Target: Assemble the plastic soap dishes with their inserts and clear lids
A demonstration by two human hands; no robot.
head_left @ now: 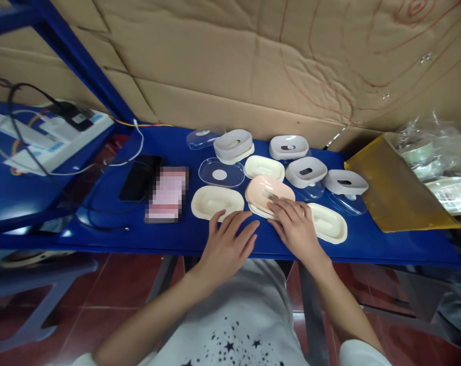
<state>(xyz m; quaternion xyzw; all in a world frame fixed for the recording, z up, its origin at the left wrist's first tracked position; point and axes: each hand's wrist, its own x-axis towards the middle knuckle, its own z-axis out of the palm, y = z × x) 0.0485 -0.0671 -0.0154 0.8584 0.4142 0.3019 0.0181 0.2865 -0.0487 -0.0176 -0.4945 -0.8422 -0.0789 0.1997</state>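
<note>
White star-print shirt (234, 315) nearest. Right hand (295, 226): fingertips at near right edge of pink dish (259, 190), can't tell if pinching or just touching. Dish sits just beyond that hand, slightly left, atop a cream tray. Left hand (228, 244): loosely spread, nothing gripped; dish is ahead of it, to the right. Second tray (203, 202) just past its fingertips; phone (165, 195) farther left.
</note>
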